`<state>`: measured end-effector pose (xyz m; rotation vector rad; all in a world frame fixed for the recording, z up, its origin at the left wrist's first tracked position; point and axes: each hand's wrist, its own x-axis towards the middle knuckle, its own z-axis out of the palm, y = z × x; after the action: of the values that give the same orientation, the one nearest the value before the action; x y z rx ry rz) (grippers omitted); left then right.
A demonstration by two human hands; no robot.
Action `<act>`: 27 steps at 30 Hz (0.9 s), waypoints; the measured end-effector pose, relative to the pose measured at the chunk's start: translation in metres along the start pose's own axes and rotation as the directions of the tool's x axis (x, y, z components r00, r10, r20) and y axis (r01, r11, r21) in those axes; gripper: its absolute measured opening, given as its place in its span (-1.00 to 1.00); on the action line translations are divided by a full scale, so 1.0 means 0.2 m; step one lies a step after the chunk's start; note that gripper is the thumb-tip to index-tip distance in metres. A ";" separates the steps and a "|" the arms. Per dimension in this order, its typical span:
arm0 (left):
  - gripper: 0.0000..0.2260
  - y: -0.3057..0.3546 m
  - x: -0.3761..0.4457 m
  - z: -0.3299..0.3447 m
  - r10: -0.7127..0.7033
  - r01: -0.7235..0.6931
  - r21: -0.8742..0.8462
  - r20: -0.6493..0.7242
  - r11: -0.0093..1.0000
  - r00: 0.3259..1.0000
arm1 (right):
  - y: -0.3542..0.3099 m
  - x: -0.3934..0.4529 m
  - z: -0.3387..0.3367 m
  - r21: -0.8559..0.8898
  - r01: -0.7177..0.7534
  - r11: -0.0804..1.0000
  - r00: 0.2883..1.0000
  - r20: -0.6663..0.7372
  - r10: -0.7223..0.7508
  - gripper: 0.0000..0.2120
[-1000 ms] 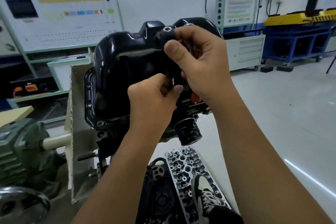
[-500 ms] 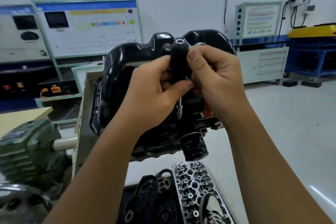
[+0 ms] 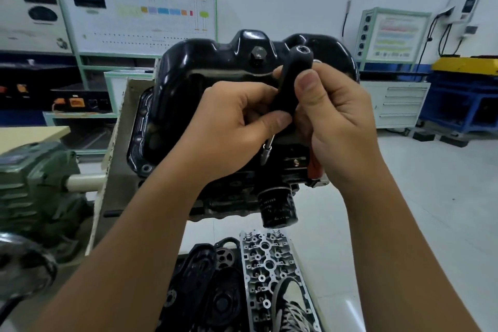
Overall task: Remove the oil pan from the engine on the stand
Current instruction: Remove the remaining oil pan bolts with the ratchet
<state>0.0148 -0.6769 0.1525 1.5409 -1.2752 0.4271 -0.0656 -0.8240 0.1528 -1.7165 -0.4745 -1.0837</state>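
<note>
Oil pan point(image 3: 204, 81): glossy black, stamped and lumpy, with rounded humps along its top edge; it sat on the upturned engine point(image 3: 237, 197), facing you, still seated against the block.
Pan flange: a ribbed rim ran down the left side, and a bolt hole showed at the lower left corner.
Drain plug point(image 3: 258, 55): a dark hex head stood out near the top middle of the pan.
Tool point(image 3: 292, 81): you had a black-handled driver in front of the pan, tilted, its open socket end up and a thin metal shank point(image 3: 267, 149) poking out below your hands.
Left hand point(image 3: 237, 127): curled round the lower part of the handle, thumb pressed across it.
Right hand point(image 3: 339, 116): wrapped on the upper part of the handle, thumb flat against the grip.
Shank tip: it pointed down at the pan's lower edge; whether it touched a bolt, you couldn't tell from here.
Oil filter point(image 3: 277, 209): a black canister hung below the block.
Stand point(image 3: 113, 159): a pale plate held the engine on the left, with a green gearbox point(image 3: 35, 186) beside it.
Floor: a silver cylinder head point(image 3: 265, 272) and black covers point(image 3: 210, 288) lay under the engine, your shoe point(image 3: 289, 304) resting on them.
</note>
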 end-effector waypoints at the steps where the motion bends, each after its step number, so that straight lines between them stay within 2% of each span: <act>1: -0.93 0.00 -0.01 0.01 -0.009 0.008 -0.026 -0.033 1.000 0.999 | -0.01 -0.01 0.01 0.050 -0.002 0.999 1.000 -0.026 0.003 -0.78; 3: -0.91 0.01 -0.02 0.03 -0.015 0.010 -0.052 -0.093 0.999 0.996 | -0.01 -0.04 0.05 0.107 0.014 0.994 0.991 -0.133 0.000 -0.93; 6: -0.93 0.01 -0.03 0.07 -0.019 0.012 -0.049 -0.155 0.999 0.988 | 0.00 -0.06 0.11 0.102 0.009 0.995 0.961 -0.276 0.019 -0.93; 8: -0.93 0.01 -0.03 0.07 -0.002 0.000 -0.011 -0.149 1.000 0.989 | 0.01 -0.06 0.13 0.136 -0.024 0.990 0.961 -0.270 0.061 -0.96; 11: -0.81 0.01 -0.02 0.04 0.019 -0.017 0.044 -0.061 0.999 0.998 | 0.02 -0.05 0.14 0.188 -0.076 0.979 0.972 -0.205 0.114 -0.86; 15: -0.70 0.01 -0.03 0.03 -0.087 0.088 -0.033 0.016 0.996 0.996 | 0.05 -0.07 0.15 0.209 -0.127 0.970 0.979 -0.130 0.157 -0.73; 17: -0.75 0.00 -0.03 0.05 -0.095 0.094 -0.009 -0.010 0.995 0.995 | 0.07 -0.09 0.15 0.151 -0.133 0.980 0.985 -0.093 0.147 -0.69; 19: -0.78 -0.01 -0.04 0.06 -0.082 0.082 0.004 -0.054 0.997 0.995 | 0.08 -0.11 0.15 0.120 -0.118 0.986 0.989 -0.078 0.128 -0.74; 23: -0.79 0.00 -0.05 0.09 -0.043 0.047 0.030 -0.111 0.998 0.993 | 0.07 -0.14 0.14 0.079 -0.060 0.995 0.972 -0.221 0.077 -0.90; 27: -0.85 0.01 -0.06 0.12 -0.052 0.057 0.019 -0.188 0.998 0.981 | 0.06 -0.17 0.15 0.000 0.008 1.000 0.939 -0.344 -0.007 -0.90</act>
<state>0.0013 -0.6919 0.1338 1.5138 -1.0833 0.5408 -0.0604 -0.7958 0.1158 -1.4824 -0.2592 -1.3560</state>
